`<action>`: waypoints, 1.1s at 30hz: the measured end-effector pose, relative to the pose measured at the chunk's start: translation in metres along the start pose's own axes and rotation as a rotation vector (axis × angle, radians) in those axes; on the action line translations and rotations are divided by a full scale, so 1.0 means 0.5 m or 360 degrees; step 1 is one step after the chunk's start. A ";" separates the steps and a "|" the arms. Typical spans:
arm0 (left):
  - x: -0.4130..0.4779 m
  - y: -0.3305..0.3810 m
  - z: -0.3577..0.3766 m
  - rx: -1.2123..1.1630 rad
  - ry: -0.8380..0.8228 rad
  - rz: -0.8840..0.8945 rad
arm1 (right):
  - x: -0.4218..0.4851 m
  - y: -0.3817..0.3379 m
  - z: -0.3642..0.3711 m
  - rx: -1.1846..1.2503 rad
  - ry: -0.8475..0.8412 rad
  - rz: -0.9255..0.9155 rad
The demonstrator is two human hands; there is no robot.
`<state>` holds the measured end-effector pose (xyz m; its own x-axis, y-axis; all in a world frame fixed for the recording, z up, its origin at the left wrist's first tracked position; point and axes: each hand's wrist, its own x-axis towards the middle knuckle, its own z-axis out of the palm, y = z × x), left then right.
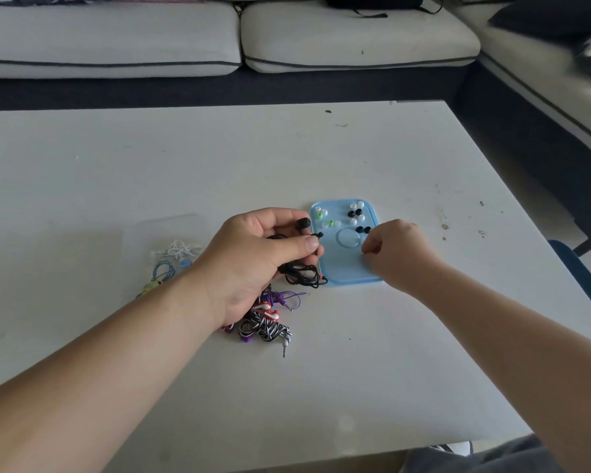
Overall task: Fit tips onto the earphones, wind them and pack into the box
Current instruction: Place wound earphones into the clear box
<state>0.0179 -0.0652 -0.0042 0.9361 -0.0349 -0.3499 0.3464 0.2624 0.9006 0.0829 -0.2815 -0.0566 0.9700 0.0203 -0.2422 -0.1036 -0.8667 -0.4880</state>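
My left hand (267, 254) grips a pair of black earphones (302, 224); one bud with a tip sticks up above my fingers, a bare bud pokes out beside my thumb, and the black cord (302, 276) hangs below. My right hand (398, 252) hovers over the light blue lid (347, 264) with its fingers curled; whether it pinches a tip is hidden. Several white, green and black ear tips (357, 212) lie on the far part of the lid. A clear plastic box (166, 240) at the left holds wound white, blue and yellow earphones.
A heap of purple, red-white and black-white striped earphones (265, 320) lies on the white table (219, 165) under my left wrist. A grey sofa (219, 39) runs along the far side and right. The table's right edge lies close to my right arm.
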 end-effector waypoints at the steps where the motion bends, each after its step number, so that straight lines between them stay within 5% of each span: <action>1: 0.001 0.000 0.000 -0.0009 0.0000 0.0005 | -0.002 0.000 -0.001 -0.0017 0.0007 -0.0011; 4: 0.003 0.001 -0.003 -0.0016 0.0007 0.0018 | -0.010 -0.010 -0.008 0.0063 0.0020 -0.0048; 9: 0.007 0.002 -0.006 0.0037 0.0053 0.0085 | -0.057 -0.080 -0.048 0.1521 -0.0426 0.0027; 12: 0.008 0.006 -0.005 0.0048 0.0073 0.0135 | -0.070 -0.094 -0.059 0.1945 -0.0673 -0.0019; 33: 0.003 0.006 0.002 0.0144 -0.0039 0.0274 | -0.073 -0.093 -0.057 0.1929 -0.0793 -0.0088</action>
<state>0.0205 -0.0653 -0.0018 0.9828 -0.0205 -0.1834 0.1841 0.1788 0.9665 0.0584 -0.2559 -0.0011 0.8216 0.4483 -0.3520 -0.4501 0.1313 -0.8833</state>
